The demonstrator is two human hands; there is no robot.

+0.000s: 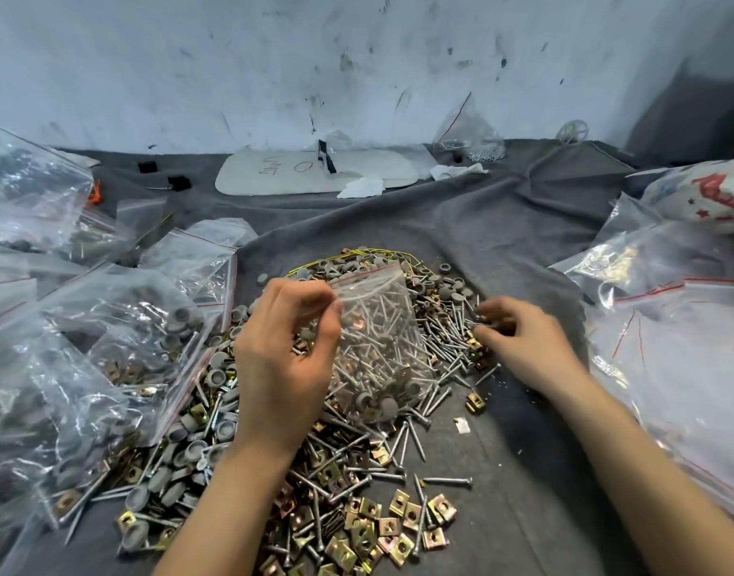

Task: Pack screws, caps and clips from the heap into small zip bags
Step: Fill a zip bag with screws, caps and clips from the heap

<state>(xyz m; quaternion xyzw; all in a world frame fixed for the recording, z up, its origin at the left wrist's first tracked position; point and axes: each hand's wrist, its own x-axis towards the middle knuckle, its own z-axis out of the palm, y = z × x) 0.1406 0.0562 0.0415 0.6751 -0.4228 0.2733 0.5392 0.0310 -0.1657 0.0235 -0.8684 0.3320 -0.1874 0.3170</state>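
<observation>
A heap (336, 463) of silver screws, grey round caps and brass-coloured square clips lies on the grey cloth in front of me. My left hand (284, 355) pinches the top edge of a small clear zip bag (382, 338) with a red seal line, held upright over the heap; it holds screws and a few grey caps. To the bag's right, my right hand (519, 334) is down on the heap, its fingers curled around a few screws (484, 324).
Filled clear zip bags (86, 351) are piled at the left. More clear bags (669, 326) lie at the right, with a printed white sack (706, 193) behind. A white board (315, 172), tissue and a small bag stand by the stained wall.
</observation>
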